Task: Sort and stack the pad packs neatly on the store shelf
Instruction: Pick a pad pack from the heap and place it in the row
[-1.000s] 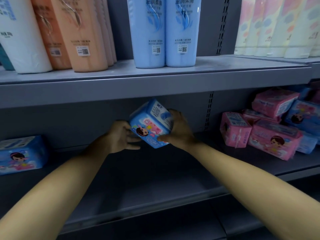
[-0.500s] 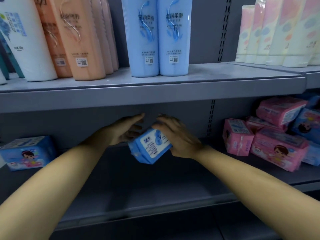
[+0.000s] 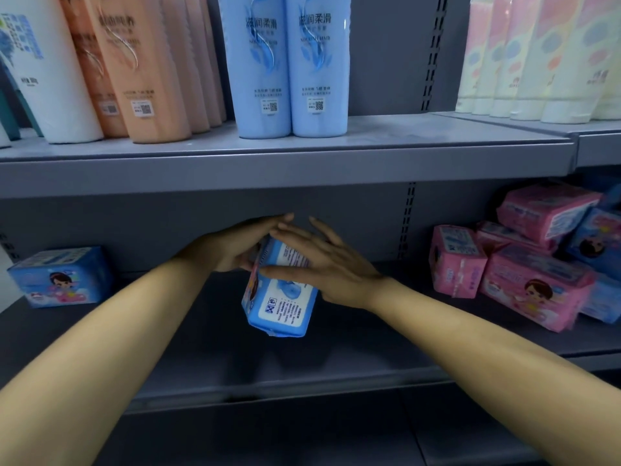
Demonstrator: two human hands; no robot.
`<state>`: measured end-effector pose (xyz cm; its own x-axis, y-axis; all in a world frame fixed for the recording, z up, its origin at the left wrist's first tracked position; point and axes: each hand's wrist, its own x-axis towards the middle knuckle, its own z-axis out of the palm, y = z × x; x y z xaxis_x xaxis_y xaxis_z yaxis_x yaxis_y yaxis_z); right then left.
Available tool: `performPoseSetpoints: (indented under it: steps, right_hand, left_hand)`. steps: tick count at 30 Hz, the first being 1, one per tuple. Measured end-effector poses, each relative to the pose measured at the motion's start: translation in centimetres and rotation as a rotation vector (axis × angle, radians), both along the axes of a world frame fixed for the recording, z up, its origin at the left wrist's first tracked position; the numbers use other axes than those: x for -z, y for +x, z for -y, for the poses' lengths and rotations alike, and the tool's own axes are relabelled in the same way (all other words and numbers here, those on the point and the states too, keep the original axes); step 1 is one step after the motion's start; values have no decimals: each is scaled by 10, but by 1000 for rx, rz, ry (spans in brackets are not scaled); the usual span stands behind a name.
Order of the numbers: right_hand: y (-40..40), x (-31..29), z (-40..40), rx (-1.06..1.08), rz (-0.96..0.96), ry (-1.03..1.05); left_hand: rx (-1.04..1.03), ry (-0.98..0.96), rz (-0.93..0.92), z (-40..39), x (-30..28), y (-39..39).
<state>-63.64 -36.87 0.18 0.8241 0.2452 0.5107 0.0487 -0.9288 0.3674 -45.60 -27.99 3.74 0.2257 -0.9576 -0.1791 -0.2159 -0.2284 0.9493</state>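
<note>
A blue pad pack hangs tilted over the middle of the lower shelf, its printed back face toward me. It is pressed between my two hands. My left hand lies against its left side with straight fingers pointing toward the back wall. My right hand lies flat over its top and right side, fingers spread and straight. Another blue pack stands at the shelf's left end. A loose heap of pink packs mixed with blue packs sits at the right.
The upper shelf's front lip runs just above my hands. On it stand blue bottles, orange bottles, a white bottle and pale tubes. Slotted uprights line the back wall.
The blue pack has turned from its picture face to its printed back and dropped lower toward the shelf. Both hands went from curled round it to lying flat with straight fingers.
</note>
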Motion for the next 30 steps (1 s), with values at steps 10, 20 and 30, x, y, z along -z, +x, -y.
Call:
performPoseSetpoints:
  steps: [10, 20, 30]
  right_hand:
    - [-20, 0, 12, 135, 41, 155]
    - [-36, -3, 15, 226, -10, 446]
    - [-18, -5, -7, 259, -7, 943]
  left_hand:
    - [2, -43, -118, -15, 11, -18]
    - [-336, -191, -126, -13, 18, -25]
    - [-793, -165, -292, -1, 18, -34]
